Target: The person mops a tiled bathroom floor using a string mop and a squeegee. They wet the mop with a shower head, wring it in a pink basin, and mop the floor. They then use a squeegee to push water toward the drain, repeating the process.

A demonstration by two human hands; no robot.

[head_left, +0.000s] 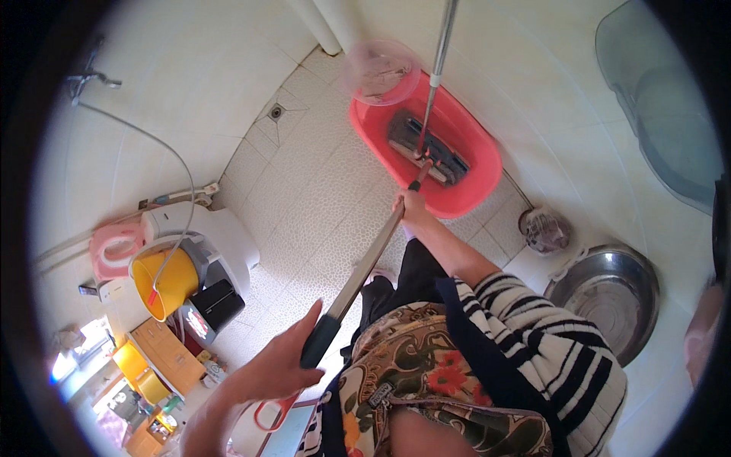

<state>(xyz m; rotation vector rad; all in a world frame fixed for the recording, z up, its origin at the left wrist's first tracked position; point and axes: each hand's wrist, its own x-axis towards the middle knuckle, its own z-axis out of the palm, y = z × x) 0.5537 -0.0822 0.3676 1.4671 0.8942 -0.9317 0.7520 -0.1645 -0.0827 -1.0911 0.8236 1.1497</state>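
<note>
My right hand [411, 207] is closed round the lower part of a mop's metal pole [371, 259]. The pole slants down to a dark flat mop head [440, 152] inside a red plastic tub [478, 186]. My left hand [278, 362] is at the pole's upper end, fingers stretched and apart, with the black grip [321, 340] against it between thumb and forefinger. A red hanging loop [276, 416] sticks out below that hand. A second, silvery pole [443, 46] rises from the same tub; where it joins the mop heads is hard to make out.
A clear pink basin [381, 72] overlaps the tub's far rim. To the right are a steel basin [609, 289] and a dark round bundle [547, 230]. At left stand a white toilet [232, 247] and yellow bucket [164, 282]. A drain [276, 112] is in the tiled floor.
</note>
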